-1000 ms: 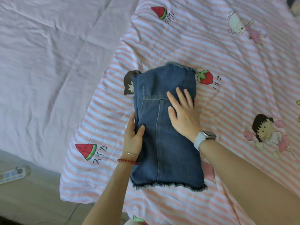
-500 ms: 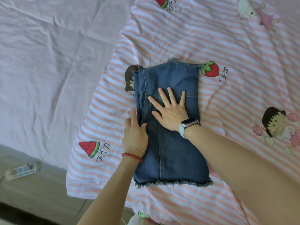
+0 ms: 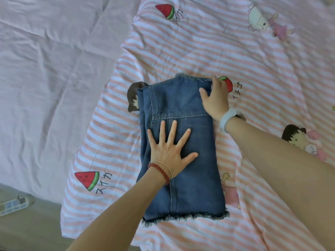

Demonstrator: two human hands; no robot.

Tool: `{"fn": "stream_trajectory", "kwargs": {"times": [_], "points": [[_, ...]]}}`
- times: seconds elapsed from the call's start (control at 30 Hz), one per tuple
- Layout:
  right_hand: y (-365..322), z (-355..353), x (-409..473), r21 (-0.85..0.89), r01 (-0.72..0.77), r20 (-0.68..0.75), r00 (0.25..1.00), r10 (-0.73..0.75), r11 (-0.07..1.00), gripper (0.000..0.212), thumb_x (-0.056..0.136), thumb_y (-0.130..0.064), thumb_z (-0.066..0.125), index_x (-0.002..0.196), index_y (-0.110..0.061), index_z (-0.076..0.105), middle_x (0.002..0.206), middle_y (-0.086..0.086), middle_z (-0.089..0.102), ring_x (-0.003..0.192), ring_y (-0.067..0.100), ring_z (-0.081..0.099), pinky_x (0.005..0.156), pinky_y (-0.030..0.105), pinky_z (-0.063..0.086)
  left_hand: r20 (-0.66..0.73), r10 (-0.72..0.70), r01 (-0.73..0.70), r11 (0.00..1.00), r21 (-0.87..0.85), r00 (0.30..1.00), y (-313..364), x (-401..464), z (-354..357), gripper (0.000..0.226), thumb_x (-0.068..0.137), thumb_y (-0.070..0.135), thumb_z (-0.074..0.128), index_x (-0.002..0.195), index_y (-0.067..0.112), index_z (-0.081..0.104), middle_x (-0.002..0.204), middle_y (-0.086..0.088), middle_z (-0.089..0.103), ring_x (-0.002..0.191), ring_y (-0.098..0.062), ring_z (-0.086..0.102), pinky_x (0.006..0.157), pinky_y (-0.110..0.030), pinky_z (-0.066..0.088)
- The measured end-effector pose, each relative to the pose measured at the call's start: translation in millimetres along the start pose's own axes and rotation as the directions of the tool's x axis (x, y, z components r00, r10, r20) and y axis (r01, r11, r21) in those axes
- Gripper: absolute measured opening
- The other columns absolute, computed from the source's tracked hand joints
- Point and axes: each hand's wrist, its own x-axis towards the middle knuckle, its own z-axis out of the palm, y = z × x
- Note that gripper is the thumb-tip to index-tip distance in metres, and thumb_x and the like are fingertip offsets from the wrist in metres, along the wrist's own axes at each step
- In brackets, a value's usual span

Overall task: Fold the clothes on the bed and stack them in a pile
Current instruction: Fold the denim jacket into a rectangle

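Step in hand: final fold of the denim garment [image 3: 181,151], probably shorts or a skirt. It lies flat on the striped blanket [image 3: 253,51] on the bed, already folded into a narrow upright rectangle, with one frayed hem near the person and another at the far end.

Left hand [image 3: 170,149]: fingers straight and spread wide, palm pressing flat on the middle of the denim, just below the cross seam. It works as the anchor and fold line.

Right hand [image 3: 215,98]: at the far right corner of the denim, thumb on top of the fabric and fingers curled over the edge by the frayed hem. It looks like a grip on that corner, though the fingertips are hidden.

Next move, as a judgement: lift the far end and bring it toward the person over the left hand, line up the two frayed hems, slide the left hand out, then flatten. Risk: the left side layers slip and the fold goes skewed.

No pile of folded clothes is in view, so stacking is not yet done.

Versus half a second ago: the left hand has moved from the left edge to the centre, and the right hand has left the centre for the far corner.

Off the bed: a power strip [image 3: 12,205] lies on the floor at lower left.
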Motion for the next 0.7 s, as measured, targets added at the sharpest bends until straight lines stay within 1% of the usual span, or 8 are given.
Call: {"fn": "stream_trajectory", "kwargs": {"times": [0.1, 0.17, 0.23, 0.4, 0.5, 0.6, 0.67, 0.7], "points": [[-5, -1, 23, 0.284, -0.263, 0.178, 0.959, 0.219, 0.922, 0.057, 0.091, -0.033, 0.057, 0.134, -0.001, 0.037, 0.135, 0.013, 0.046, 0.121, 0.026, 0.047, 0.099, 0.034, 0.039, 0.025, 0.002, -0.002, 1.0, 0.015, 1.0, -5, 5, 18, 0.075, 0.071, 0.08, -0.005, 0.136, 0.047, -0.022, 0.156, 0.0, -0.016, 0.141, -0.036, -0.017, 0.097, -0.065, -0.024], [-8, 0, 35, 0.396, -0.335, 0.22, 0.939, 0.266, 0.855, 0.047, 0.086, -0.03, 0.065, 0.121, -0.002, 0.05, 0.122, 0.011, 0.057, 0.106, 0.023, 0.056, 0.087, 0.032, 0.046, 0.018, 0.004, -0.004, 1.0, 0.019, 1.0, -7, 8, 23, 0.074, 0.07, 0.08, -0.007, 0.135, 0.047, -0.024, 0.154, 0.001, -0.02, 0.141, -0.036, -0.017, 0.097, -0.065, -0.024], [-10, -1, 45, 0.424, -0.383, 0.268, 0.918, 0.291, 0.821, 0.046, 0.082, -0.025, 0.071, 0.117, 0.0, 0.054, 0.116, 0.012, 0.061, 0.104, 0.025, 0.059, 0.089, 0.036, 0.049, 0.016, 0.002, -0.002, 0.999, 0.032, 1.0, -7, 10, 27, 0.074, 0.07, 0.081, -0.008, 0.133, 0.047, -0.027, 0.149, 0.001, -0.028, 0.141, -0.037, -0.017, 0.098, -0.066, -0.023], [-14, -19, 44, 0.299, -0.339, 0.367, 0.904, 0.22, 0.892, 0.038, 0.078, -0.02, 0.075, 0.108, 0.0, 0.062, 0.104, 0.009, 0.064, 0.101, 0.025, 0.06, 0.089, 0.036, 0.05, 0.038, -0.01, 0.01, 1.0, 0.018, 0.999, -8, 15, 35, 0.073, 0.069, 0.081, -0.009, 0.126, 0.047, -0.04, 0.143, 0.001, -0.038, 0.139, -0.036, -0.021, 0.096, -0.066, -0.024], [-20, -40, 16, 0.353, -0.228, 0.344, 0.933, 0.1, 0.907, 0.012, 0.078, -0.011, 0.074, 0.086, -0.007, 0.066, 0.08, -0.01, 0.066, 0.084, 0.006, 0.063, 0.075, 0.021, 0.051, 0.078, 0.001, -0.001, 1.0, 0.003, 0.997, -8, 14, 32, 0.073, 0.069, 0.081, -0.005, 0.125, 0.049, -0.04, 0.142, 0.003, -0.039, 0.14, -0.035, -0.021, 0.098, -0.065, -0.024], [-23, -56, -21, 0.295, -0.057, 0.31, 0.95, -0.04, 0.954, 0.024, 0.083, -0.014, 0.069, 0.104, -0.003, 0.066, 0.104, 0.001, 0.068, 0.099, 0.014, 0.061, 0.088, 0.028, 0.048, 0.128, 0.058, -0.051, 0.997, -0.057, 0.99, -13, 11, 18, 0.073, 0.079, 0.076, 0.016, 0.137, 0.049, -0.02, 0.15, 0.006, -0.028, 0.142, -0.03, -0.018, 0.105, -0.062, -0.015], [-25, -63, -46, 0.258, 0.063, 0.256, 0.958, -0.132, 0.964, 0.027, 0.084, -0.015, 0.067, 0.11, -0.004, 0.065, 0.113, 0.01, 0.065, 0.105, 0.022, 0.058, 0.092, 0.03, 0.043, 0.05, 0.054, -0.039, 0.966, -0.256, 0.997, -20, 1, -6, 0.067, 0.086, 0.06, 0.042, 0.145, 0.036, 0.022, 0.157, -0.002, 0.005, 0.144, -0.03, 0.005, 0.111, -0.061, 0.001], [-24, -66, -57, 0.261, 0.108, 0.224, 0.96, -0.169, 0.959, 0.027, 0.085, -0.015, 0.067, 0.11, -0.006, 0.065, 0.112, 0.006, 0.065, 0.103, 0.019, 0.057, 0.09, 0.023, 0.042, -0.074, 0.02, -0.046, 0.928, -0.37, 0.997, -23, -6, -22, 0.061, 0.084, 0.053, 0.05, 0.137, 0.023, 0.043, 0.15, -0.012, 0.029, 0.138, -0.034, 0.027, 0.11, -0.061, 0.018]]}}
